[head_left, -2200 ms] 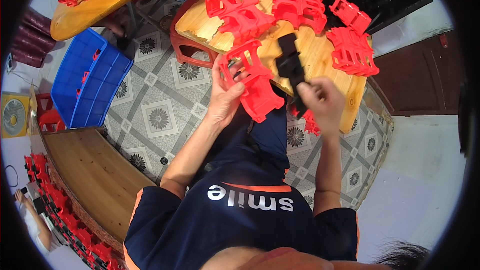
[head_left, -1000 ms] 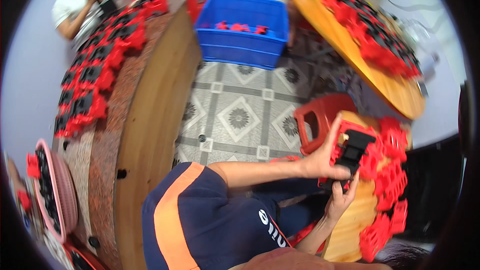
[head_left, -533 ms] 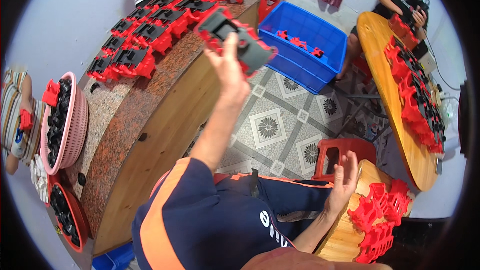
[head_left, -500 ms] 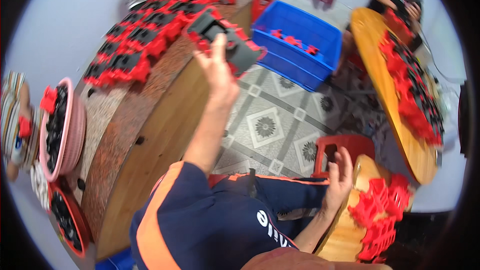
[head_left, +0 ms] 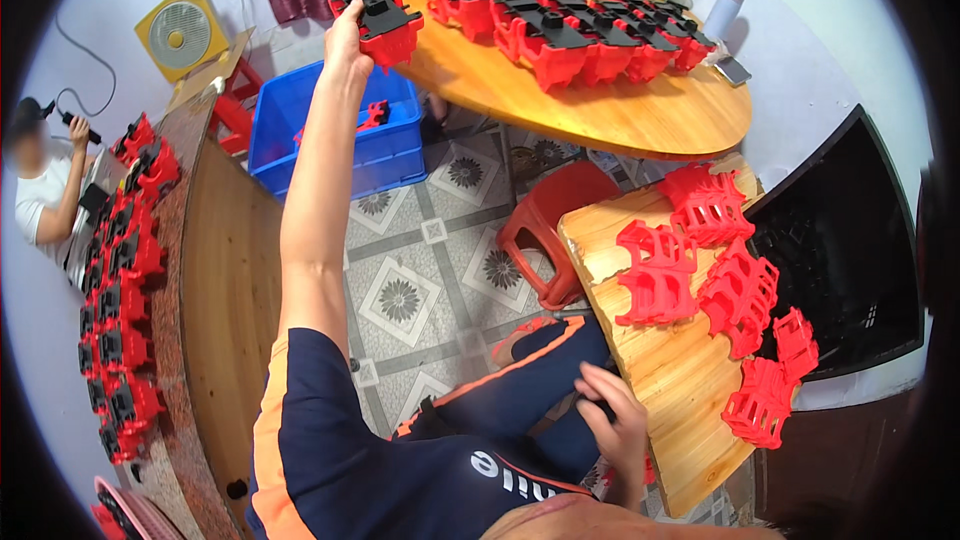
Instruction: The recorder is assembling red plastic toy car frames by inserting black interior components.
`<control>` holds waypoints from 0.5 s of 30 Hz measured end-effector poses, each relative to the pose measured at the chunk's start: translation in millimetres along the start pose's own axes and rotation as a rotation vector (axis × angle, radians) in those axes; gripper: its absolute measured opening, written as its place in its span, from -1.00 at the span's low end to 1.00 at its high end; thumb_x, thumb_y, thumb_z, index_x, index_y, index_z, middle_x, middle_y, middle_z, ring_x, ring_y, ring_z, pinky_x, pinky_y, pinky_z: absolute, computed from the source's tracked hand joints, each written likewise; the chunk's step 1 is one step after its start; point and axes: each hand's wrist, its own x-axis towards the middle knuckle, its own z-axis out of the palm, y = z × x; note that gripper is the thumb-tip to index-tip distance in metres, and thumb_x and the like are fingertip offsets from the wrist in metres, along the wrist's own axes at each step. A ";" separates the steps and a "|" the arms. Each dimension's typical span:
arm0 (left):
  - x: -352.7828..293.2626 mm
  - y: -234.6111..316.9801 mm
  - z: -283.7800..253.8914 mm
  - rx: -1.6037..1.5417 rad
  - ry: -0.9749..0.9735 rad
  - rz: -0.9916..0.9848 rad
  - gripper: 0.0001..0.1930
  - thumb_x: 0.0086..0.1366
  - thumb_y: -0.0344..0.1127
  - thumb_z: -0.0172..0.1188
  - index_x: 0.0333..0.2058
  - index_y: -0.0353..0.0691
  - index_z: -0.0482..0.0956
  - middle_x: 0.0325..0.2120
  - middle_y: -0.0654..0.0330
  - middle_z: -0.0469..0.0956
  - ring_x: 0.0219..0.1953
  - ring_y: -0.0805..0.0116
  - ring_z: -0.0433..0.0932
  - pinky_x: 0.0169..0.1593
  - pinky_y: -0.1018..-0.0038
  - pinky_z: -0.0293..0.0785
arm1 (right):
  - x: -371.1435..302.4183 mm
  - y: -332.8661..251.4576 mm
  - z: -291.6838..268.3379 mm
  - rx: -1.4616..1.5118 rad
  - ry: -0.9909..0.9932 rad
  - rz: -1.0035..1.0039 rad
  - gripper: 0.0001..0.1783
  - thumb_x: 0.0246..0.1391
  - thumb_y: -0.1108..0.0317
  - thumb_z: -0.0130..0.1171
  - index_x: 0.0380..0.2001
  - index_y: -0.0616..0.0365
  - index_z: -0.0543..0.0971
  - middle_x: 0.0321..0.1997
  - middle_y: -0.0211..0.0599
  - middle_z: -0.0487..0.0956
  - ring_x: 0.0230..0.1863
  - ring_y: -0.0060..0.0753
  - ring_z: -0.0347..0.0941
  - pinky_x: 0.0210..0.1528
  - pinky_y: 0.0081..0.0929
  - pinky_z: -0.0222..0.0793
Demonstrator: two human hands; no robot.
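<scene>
My left arm is stretched far forward, and my left hand (head_left: 346, 45) is closed on the near left edge of a red plastic frame with a black top (head_left: 388, 32). That piece is in the air above the blue crate (head_left: 385, 145), beside the left rim of the oval wooden table (head_left: 690, 130). Several similar red-and-black pieces (head_left: 560, 35) stand in rows on that table. My right hand (head_left: 615, 420) is low by the edge of the small wooden table (head_left: 690, 400), fingers loosely bent and apart, with nothing visible in it. Bare red plastic frames (head_left: 657, 275) lie on the small table.
At left, a stone-edged counter (head_left: 180, 340) carries more red-and-black pieces (head_left: 120, 310), with a person (head_left: 50, 200) behind it. A red stool (head_left: 550, 230) stands between the tables. A dark screen (head_left: 850, 260) leans at right. A pink basket (head_left: 130, 510) shows lower left.
My view has turned to the right. My left hand has carried the red-and-black piece from beside the left counter's rows to near the oval table. My right hand's fingers have curled somewhat.
</scene>
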 end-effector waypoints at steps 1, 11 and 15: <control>29.0 -14.1 7.8 0.008 -0.015 -0.109 -0.71 0.35 -0.31 0.13 -0.02 -0.33 0.48 -0.16 -0.01 0.61 -0.17 0.12 0.63 -0.03 0.06 0.60 | -10.0 -7.2 -20.5 0.045 -0.003 0.017 -0.56 -0.02 0.70 0.19 0.01 0.35 0.54 0.10 -0.03 0.54 -0.03 -0.32 0.59 0.02 -0.47 0.47; 4.9 -47.1 42.8 0.594 0.154 0.205 -0.28 0.26 0.25 0.13 0.23 -0.09 0.29 0.22 -0.07 0.24 0.23 -0.10 0.25 0.21 -0.15 0.23 | 304.5 -97.9 -97.7 -0.420 0.086 -0.614 -0.65 0.25 0.31 0.13 0.03 0.28 0.53 -0.16 -0.26 0.60 -0.11 -0.49 0.51 0.00 -0.55 0.38; -41.7 -59.7 43.0 1.472 0.025 1.010 -0.24 0.10 0.28 0.29 0.28 0.39 0.28 0.37 -0.09 -0.12 0.35 -0.35 -0.19 0.20 -0.39 -0.06 | 472.0 -91.1 -76.3 -0.729 0.156 -0.647 -0.35 0.19 -0.18 0.07 0.13 0.10 0.50 0.09 -0.05 0.54 0.12 -0.04 0.48 0.17 -0.24 0.35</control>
